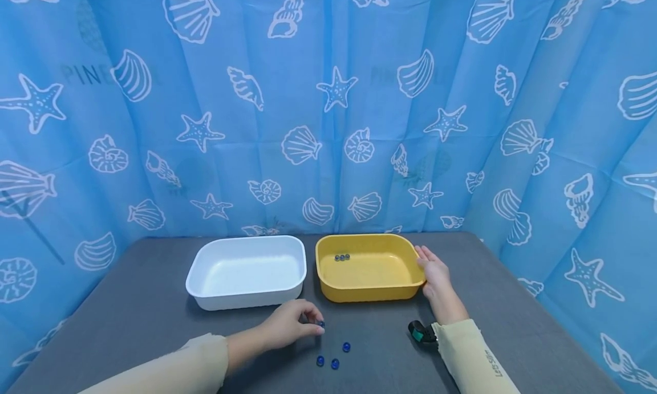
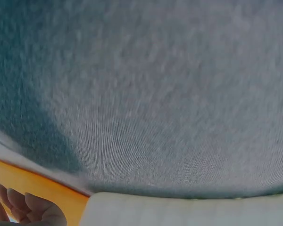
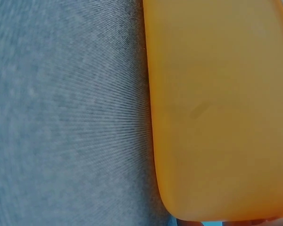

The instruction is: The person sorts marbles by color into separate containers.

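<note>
The left hand, fingers curled, pinches a blue bead on the grey surface, at 6 o'clock from the white tub. The right hand rests flat-fingered against the yellow tub at its 3 o'clock side.

Both arms wear pale cream long sleeves; the right sleeve bears small dark lettering, with a black-and-green wrist device at its cuff.

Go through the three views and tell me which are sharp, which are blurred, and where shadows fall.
Head view: sharp and evenly lit, edges bowed by the wide lens; soft shadows under the white tub, the yellow tub and the left hand. Left wrist view: close, softly blurred grey tabletop with a dark shadow at left. Right wrist view: the yellow tub's wall fills the right, soft, without glare.
</note>
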Demonstrator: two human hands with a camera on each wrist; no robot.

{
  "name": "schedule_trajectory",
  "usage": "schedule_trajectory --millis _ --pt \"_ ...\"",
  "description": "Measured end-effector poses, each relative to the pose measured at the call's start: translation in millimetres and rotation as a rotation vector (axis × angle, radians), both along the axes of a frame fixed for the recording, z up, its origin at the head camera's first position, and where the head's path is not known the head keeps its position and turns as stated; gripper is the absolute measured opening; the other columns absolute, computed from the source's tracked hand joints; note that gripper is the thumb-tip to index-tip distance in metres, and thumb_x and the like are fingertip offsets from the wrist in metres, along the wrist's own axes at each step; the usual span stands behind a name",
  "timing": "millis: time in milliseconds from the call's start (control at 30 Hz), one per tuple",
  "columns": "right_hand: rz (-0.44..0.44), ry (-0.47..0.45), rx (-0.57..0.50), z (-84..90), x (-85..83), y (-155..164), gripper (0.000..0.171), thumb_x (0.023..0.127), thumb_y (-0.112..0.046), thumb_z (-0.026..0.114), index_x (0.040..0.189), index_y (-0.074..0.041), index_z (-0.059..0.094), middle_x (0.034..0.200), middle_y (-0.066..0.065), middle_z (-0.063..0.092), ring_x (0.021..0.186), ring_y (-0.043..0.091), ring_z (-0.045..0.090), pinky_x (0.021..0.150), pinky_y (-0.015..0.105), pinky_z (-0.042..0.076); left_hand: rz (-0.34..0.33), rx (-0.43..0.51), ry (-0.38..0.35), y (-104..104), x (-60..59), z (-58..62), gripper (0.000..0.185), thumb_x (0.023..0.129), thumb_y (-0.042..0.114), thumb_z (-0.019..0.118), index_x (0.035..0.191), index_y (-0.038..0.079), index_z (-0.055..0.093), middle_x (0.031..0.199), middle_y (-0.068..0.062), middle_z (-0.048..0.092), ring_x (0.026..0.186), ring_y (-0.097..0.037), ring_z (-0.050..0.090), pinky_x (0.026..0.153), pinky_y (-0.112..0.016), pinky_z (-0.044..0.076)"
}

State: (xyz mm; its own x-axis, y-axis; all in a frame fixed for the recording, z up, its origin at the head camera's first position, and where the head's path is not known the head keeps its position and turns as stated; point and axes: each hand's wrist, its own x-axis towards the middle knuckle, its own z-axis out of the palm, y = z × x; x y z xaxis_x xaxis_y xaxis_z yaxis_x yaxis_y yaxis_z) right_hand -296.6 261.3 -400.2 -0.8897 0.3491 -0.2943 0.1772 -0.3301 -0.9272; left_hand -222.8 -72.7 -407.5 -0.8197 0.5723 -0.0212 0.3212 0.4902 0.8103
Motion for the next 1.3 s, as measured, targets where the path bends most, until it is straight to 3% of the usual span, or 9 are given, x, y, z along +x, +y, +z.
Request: schedule_trajectory --millis 233,633,1167,1300 --pt "-0.001 0.001 -0.005 -1.1 0.0 0.8 0.053 0.105 -0.005 0.036 0.155 -0.012 0.021 0.156 0.004 0.029 0.142 0.016 0.027 0.114 0.032 0.022 0.066 0.033 -0.015 5.5 -10.5 7.1 0.01 0.089 0.018 0.072 0.096 0.012 0.068 0.083 0.002 0.057 0.075 -0.015 0.051 0.06 -0.024 0.043" --pt "-0.003 -0.004 -0.007 0.1 1.2 0.4 0.053 0.105 -0.005 0.038 0.155 -0.012 0.021 0.156 0.004 0.03 0.142 0.016 0.028 0.114 0.032 0.022 0.175 0.148 0.089 25.5 -27.4 25.5 0.014 0.089 0.014 0.072 0.097 0.003 0.068 0.079 0.002 0.057 0.075 -0.014 0.051 0.064 -0.024 0.046" --pt "-0.001 0.013 -0.013 0.0 0.7 1.4 0.053 0.105 -0.006 0.037 0.155 -0.011 0.02 0.156 0.005 0.029 0.142 0.016 0.028 0.114 0.031 0.022 0.339 0.307 -0.013 66.7 -62.0 33.6 0.019 0.088 0.013 0.072 0.1 0.0 0.068 0.087 -0.005 0.06 0.08 -0.017 0.052 0.068 -0.026 0.048" --pt "0.0 0.013 -0.013 -0.9 1.0 1.6 0.053 0.105 -0.006 0.037 0.155 -0.012 0.02 0.156 0.004 0.029 0.142 0.016 0.028 0.114 0.032 0.022 0.415 0.323 -0.087 79.9 -72.7 31.7 0.02 0.087 0.012 0.074 0.102 0.001 0.068 0.093 -0.007 0.06 0.085 -0.019 0.053 0.075 -0.031 0.049"
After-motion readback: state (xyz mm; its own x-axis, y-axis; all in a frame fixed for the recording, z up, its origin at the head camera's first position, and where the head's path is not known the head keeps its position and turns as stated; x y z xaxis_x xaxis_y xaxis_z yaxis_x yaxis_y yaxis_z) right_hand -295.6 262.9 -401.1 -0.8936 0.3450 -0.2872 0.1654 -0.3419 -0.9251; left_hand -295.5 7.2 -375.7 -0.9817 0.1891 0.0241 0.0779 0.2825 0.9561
